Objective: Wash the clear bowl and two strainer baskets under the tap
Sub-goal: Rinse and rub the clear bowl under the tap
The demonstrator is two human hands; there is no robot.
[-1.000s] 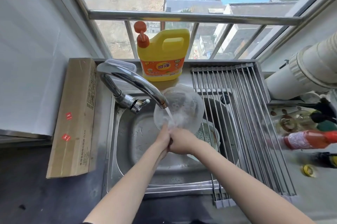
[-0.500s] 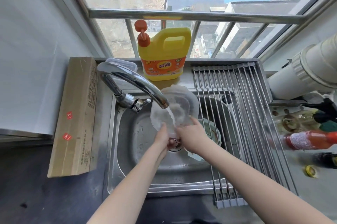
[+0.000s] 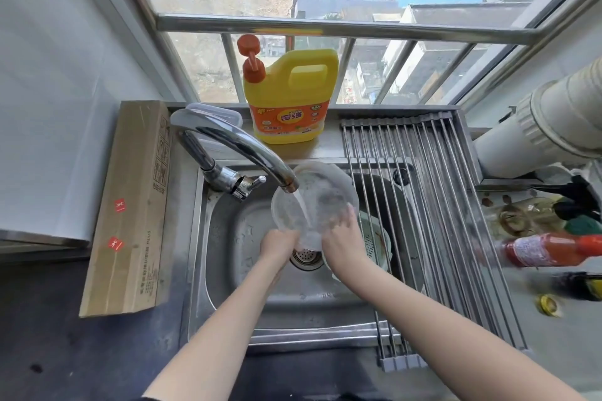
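Observation:
A clear plastic bowl (image 3: 321, 195) is tilted toward me over the steel sink (image 3: 234, 273), and water from the chrome tap (image 3: 247, 149) runs into it. My left hand (image 3: 280, 242) grips the bowl's near left rim. My right hand (image 3: 343, 237) lies against its right side, fingers reaching up inside the rim. A pale green strainer basket (image 3: 379, 245) lies in the sink to the right, partly hidden behind my right hand and under the rack. I cannot make out a second basket.
A roll-up metal drying rack (image 3: 433, 205) covers the sink's right part. A yellow detergent jug (image 3: 290, 97) stands on the sill. A cardboard box (image 3: 130, 205) lies to the left. Bottles (image 3: 550, 249) stand at the right, and the drain strainer (image 3: 306, 257) lies below the bowl.
The bowl has been turned under the running water. My right hand slid from the bowl's near edge up along its right side. My left hand stayed at the near left rim.

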